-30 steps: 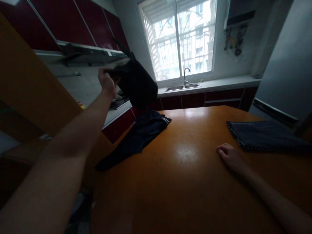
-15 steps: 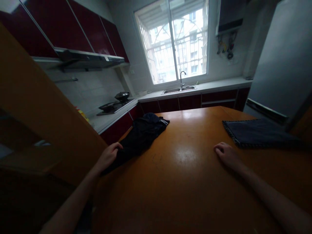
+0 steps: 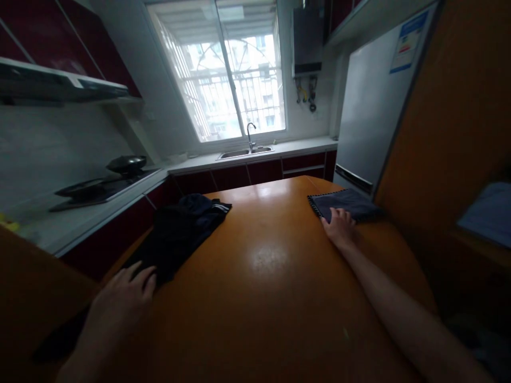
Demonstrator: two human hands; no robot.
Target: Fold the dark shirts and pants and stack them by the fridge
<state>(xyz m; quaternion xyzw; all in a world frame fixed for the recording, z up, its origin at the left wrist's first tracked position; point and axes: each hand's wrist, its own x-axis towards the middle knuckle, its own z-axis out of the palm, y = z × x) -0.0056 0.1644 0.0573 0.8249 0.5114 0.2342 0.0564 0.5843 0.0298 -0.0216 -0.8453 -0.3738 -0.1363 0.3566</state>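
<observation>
A dark garment [image 3: 171, 239] with white stripes at one end lies rumpled along the left side of the wooden table [image 3: 263, 298]. Over its near part rests my left hand [image 3: 125, 290], fingers apart and slightly bent. On the right, a folded grey-blue cloth [image 3: 347, 199] with dark stitching along its edges lies flat. My right hand [image 3: 339, 226] touches the near edge of this cloth, its thumb and fingers apart.
Beyond the table runs a white counter with a sink [image 3: 245, 152] under a window. A wok [image 3: 126, 164] stands on the hob at the left. At the right are a fridge [image 3: 371, 106] and a wooden panel [image 3: 447, 122].
The view has turned to the right. My right hand has moved from bare tabletop onto the folded cloth and its fingers have spread. My left hand has loosened from the garment.
</observation>
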